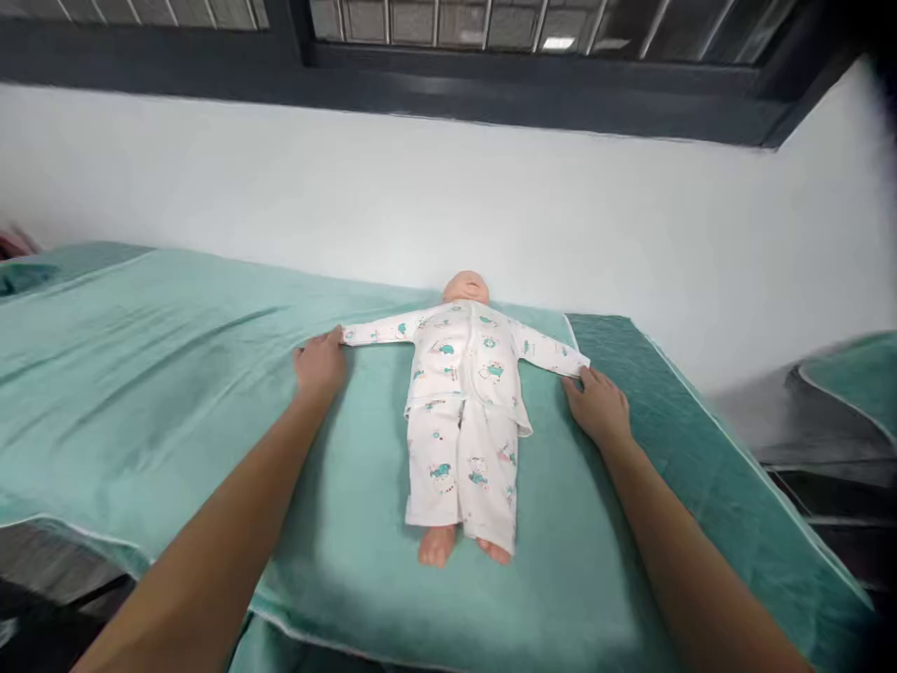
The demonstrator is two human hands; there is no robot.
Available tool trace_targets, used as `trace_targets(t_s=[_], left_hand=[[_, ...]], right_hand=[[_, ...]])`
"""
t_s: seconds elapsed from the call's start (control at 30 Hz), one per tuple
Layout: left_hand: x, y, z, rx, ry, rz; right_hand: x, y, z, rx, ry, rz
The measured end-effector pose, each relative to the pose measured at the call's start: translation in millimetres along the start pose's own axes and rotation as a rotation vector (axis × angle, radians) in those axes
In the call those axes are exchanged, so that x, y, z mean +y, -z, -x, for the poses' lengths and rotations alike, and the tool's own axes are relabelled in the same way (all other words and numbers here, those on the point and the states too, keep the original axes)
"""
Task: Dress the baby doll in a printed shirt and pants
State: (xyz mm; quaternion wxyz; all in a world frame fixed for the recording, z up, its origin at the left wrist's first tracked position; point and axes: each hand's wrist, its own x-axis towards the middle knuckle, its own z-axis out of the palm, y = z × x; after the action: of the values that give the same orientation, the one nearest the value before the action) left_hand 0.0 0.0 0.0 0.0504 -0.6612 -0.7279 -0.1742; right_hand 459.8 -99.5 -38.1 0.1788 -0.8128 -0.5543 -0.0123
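Observation:
A baby doll (466,286) lies on its back with its arms stretched out sideways. It wears a white printed long-sleeved top (448,360) and matching trousers (438,463); its bare feet stick out below. My left hand (320,363) is closed on the end of the sleeve at the picture's left. At the other side, my right hand (599,402) pinches the cuff of the opposite sleeve. No doll hands show beyond either cuff. Beneath the doll is a light green cloth (364,551).
A darker green cloth (651,421) shows at the right under the light one. Behind the bed stands a white wall (280,187) with a dark window frame (525,93) above. Another green-covered surface (859,374) is at the far right.

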Motion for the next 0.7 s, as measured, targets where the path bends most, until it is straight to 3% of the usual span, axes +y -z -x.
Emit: trace_targets(t_s=[0.13,0.23,0.3,0.4,0.5,0.6,0.7], left_hand=[[3.2,4.9,15.8,0.058,-0.008,0.055],[19.5,9.3,53.2,0.22,-0.05,0.248],[36.3,13.1,86.8,0.263,-0.132,0.467],[61.2,19.8,130.6,0.236,-0.268,0.713],[75.9,24.9,150.8,0.172,-0.284,0.829],[79.8,25.2,151.6,0.071,-0.287,0.881],[78.9,21.0,148.3,0.029,-0.317,0.873]], right_hand=[[1.2,3.0,2.9,0.133,0.034,-0.049],[-10.1,10.3,22.2,0.311,0.243,-0.251],[-27.2,18.3,46.1,0.368,0.417,-0.455],[-64.5,32.8,88.2,0.305,0.576,-0.665],[-103.6,44.2,115.1,0.287,0.634,-0.643],[-130.5,48.6,115.6,0.299,0.608,-0.451],[-141.5,50.3,102.8,0.244,0.6,-0.305]])
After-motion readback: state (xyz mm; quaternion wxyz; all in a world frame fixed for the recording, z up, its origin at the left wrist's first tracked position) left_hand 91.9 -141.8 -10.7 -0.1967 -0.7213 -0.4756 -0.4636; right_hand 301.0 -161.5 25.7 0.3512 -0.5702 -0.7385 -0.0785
